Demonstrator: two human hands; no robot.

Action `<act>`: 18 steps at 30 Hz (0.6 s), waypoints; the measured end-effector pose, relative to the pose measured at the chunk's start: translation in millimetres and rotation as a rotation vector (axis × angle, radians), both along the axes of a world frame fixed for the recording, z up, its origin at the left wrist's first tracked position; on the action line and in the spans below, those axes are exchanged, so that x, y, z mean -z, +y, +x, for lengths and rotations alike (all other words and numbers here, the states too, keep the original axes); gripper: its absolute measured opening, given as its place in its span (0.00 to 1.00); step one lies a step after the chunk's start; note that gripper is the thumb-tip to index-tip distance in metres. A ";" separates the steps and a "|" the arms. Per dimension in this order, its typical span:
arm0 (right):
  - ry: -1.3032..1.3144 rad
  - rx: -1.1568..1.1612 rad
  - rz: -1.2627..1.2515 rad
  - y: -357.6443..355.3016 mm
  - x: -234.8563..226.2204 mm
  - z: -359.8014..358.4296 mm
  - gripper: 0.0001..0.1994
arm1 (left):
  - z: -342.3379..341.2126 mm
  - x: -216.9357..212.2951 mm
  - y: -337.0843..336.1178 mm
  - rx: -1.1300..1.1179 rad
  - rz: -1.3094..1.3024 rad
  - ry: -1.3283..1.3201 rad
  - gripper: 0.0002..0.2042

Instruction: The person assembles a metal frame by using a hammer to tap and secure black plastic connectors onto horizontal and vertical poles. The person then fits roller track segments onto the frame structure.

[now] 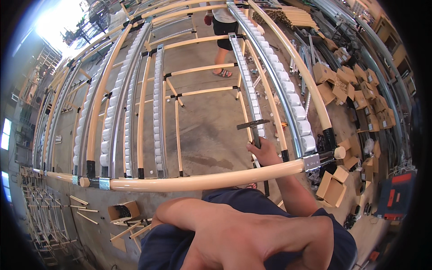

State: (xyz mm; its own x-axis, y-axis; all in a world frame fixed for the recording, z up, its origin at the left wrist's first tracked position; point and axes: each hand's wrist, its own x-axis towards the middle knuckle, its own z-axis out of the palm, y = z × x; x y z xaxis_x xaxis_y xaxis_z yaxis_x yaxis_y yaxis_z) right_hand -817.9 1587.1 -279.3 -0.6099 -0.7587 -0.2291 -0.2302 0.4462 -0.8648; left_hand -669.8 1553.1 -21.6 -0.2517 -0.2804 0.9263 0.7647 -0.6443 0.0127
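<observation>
My right hand (266,152) is wrapped around the handle of a hammer (253,125), its dark metal head pointing up and away. The hammer is above the near beige tube (211,180) of a large rack, inside the frame and close to a roller track (245,72) with white wheels. Whether the head touches the track I cannot tell. My right forearm (297,191) passes beside the tube's right part, near a metal bracket (311,163). My left arm (177,211) is bent low in front of the tube, and its hand does not show.
Several roller tracks (283,78) run away from me along the rack. Beyond stands another person (223,27) in dark shorts and sandals. Cardboard boxes (333,186) and a red and dark case (396,195) lie on the right. An open box (123,210) and loose tubes (85,209) are lower left.
</observation>
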 end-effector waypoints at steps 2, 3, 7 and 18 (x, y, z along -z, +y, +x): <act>0.014 0.009 -0.027 1.2 -4.0 -1.6 0.17 | -1.1 -0.2 2.4 0.025 -0.012 -0.010 0.27; 0.013 0.009 -0.034 2.8 -3.5 0.3 0.17 | -0.9 0.4 2.8 0.039 -0.015 -0.018 0.27; -0.031 0.027 -0.047 2.9 -4.6 -0.4 0.18 | -3.2 0.9 5.6 0.087 -0.029 -0.040 0.28; -0.033 0.055 -0.108 6.0 -14.7 -2.0 0.17 | 30.6 52.5 -12.8 0.308 -0.176 -0.534 0.37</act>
State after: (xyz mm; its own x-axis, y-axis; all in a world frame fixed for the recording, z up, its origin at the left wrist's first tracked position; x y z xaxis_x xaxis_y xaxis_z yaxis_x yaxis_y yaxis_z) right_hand -819.8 1593.1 -264.6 -0.6444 -0.7459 -0.1685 -0.1783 0.3609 -0.9154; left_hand -639.2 1540.3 -74.2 -0.7362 0.0230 0.6764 0.4039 -0.7870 0.4664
